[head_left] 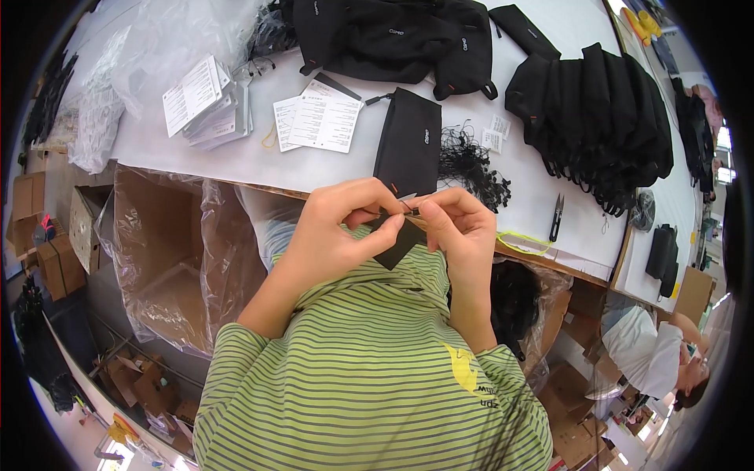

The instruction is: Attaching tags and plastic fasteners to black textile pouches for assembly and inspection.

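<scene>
1. Nearest, I see my left hand (334,228) and right hand (459,228) meeting just short of the tabletop's (196,157) near edge, each grip pinched together on a small black tag (397,243) held between them.
2. Just past the edge lies a flat black pouch (408,141).
3. Beside it, toward the right edge, sit tangled black cords (471,169) and small snips (556,217).
4. Farther left, paper cards (322,118) are fanned out.
5. Along the far edge, black bags (400,35) are heaped.
</scene>
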A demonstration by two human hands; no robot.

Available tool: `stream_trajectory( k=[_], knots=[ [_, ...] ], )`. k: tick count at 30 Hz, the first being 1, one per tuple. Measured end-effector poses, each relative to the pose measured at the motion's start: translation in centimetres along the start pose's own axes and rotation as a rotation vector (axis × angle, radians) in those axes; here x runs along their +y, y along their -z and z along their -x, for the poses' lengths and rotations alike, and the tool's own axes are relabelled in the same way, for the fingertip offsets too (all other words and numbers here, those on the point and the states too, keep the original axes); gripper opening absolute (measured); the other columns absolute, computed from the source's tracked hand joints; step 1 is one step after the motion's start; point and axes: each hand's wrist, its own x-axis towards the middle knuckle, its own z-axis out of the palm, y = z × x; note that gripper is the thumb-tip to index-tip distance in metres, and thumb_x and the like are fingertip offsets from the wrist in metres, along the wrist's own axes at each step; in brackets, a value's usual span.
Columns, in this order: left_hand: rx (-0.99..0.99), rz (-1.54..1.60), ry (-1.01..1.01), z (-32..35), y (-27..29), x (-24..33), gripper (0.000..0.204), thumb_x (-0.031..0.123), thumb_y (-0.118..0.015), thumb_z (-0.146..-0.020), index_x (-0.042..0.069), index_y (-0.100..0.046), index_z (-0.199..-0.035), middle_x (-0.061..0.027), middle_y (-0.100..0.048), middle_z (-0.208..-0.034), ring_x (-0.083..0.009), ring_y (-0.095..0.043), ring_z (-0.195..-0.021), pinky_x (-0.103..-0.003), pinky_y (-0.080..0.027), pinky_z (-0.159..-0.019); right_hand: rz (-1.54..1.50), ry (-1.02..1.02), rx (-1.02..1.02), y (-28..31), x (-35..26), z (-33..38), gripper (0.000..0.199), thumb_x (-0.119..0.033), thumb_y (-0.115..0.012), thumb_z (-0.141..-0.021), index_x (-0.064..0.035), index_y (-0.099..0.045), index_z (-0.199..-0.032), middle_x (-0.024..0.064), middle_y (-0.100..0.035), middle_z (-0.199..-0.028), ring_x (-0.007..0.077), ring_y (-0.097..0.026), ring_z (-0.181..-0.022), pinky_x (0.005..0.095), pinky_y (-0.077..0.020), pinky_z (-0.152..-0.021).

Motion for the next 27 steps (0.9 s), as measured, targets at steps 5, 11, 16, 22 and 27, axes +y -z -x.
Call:
stream_trajectory(
  k=[5, 11, 16, 22, 27],
  knots=[
    [-0.005, -0.019, -0.025, 0.1, 0.0, 0.0, 0.010, 0.004, -0.067, -0.071, 0.001, -0.059, -0.076, -0.0010, -0.048, -0.063, -0.0078, -0.034, -0.051, -0.023, -0.029, -0.047, 0.040, 0.003, -0.009, 0.0, 0.4, 0.0, 0.012, -0.011, -0.069, -0.084, 0.0000, -0.065, -0.086, 0.0063, -0.070, -0.086, 0.0017, -0.056, -0.061, 0.0155, -0.0382, -0.047],
    [-0.010, -0.068, -0.054, 0.2, -0.1, -0.2, 0.010, 0.004, -0.067, -0.070, 0.002, -0.058, -0.075, -0.0014, -0.045, -0.062, -0.0085, -0.035, -0.051, -0.024, -0.029, -0.047, 0.182, 0.060, -0.002, 0.2, 0.8, 0.1, 0.011, -0.010, -0.070, -0.082, -0.0001, -0.066, -0.085, 0.0048, -0.070, -0.086, -0.0014, -0.045, -0.054, 0.0144, -0.0332, -0.046],
    [0.016, -0.049, -0.046, 0.3, -0.2, -0.1, 0.010, 0.003, -0.066, -0.071, 0.001, -0.058, -0.076, -0.0015, -0.045, -0.062, -0.0080, -0.034, -0.051, -0.024, -0.029, -0.047, 0.220, 0.138, 0.041, -0.6, 1.1, 0.1, 0.009, -0.009, -0.070, -0.082, -0.0007, -0.066, -0.083, 0.0050, -0.071, -0.089, -0.0019, -0.039, -0.051, 0.0147, -0.0287, -0.045],
    [0.030, -0.032, -0.035, 0.2, -0.3, 0.2, 0.010, 0.002, -0.066, -0.071, 0.000, -0.057, -0.076, -0.0013, -0.045, -0.062, -0.0078, -0.034, -0.051, -0.024, -0.029, -0.047, 0.314, 0.266, 0.115, -1.3, 1.1, 0.5, 0.008, -0.007, -0.069, -0.081, -0.0011, -0.064, -0.079, 0.0077, -0.071, -0.094, -0.0014, -0.038, -0.049, 0.0153, -0.0300, -0.045],
    [0.017, -0.049, -0.109, 0.3, -0.4, -0.1, 0.010, 0.002, -0.067, -0.071, 0.001, -0.058, -0.076, -0.0014, -0.046, -0.063, -0.0084, -0.035, -0.051, -0.024, -0.029, -0.047, 0.463, 0.443, 0.156, -1.4, 1.3, 0.9, 0.009, -0.006, -0.070, -0.080, -0.0006, -0.063, -0.078, 0.0092, -0.071, -0.095, -0.0003, -0.036, -0.046, 0.0161, -0.0317, -0.044]
  ],
)
